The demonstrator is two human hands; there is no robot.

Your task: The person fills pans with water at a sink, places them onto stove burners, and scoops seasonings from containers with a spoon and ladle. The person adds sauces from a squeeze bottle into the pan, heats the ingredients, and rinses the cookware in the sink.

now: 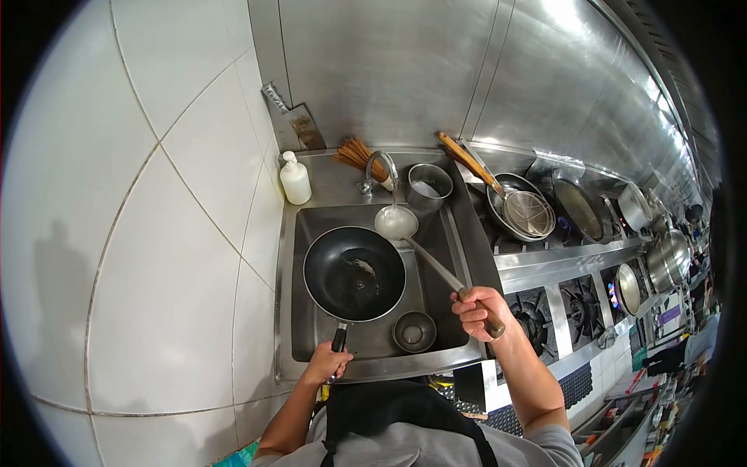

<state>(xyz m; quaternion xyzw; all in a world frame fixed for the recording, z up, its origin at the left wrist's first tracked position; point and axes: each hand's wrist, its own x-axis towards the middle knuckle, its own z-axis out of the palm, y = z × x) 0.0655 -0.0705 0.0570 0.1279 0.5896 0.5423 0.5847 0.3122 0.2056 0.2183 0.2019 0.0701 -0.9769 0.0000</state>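
My left hand (pixel 327 363) is closed around the black handle of a dark frying pan (pixel 334 272), which is held over the left part of the steel sink (pixel 436 311). A little liquid glistens on the pan's inner surface. My right hand (pixel 478 313) grips the long handle of a ladle (pixel 396 223). The ladle's bowl is under the running faucet (pixel 381 165), beside the pan's upper right rim, and water falls into it. Lower in the sink, right of the pan, sits a small metal bowl (pixel 414 332).
Behind the sink stand a white pump bottle (pixel 296 180), a bamboo brush (pixel 359 156), a metal pot (pixel 429 189) and a leaning spatula (pixel 299 124). On the right, a stove holds a wok with a wire strainer (pixel 529 214) and other pans. A tiled wall (pixel 171 257) borders the left.
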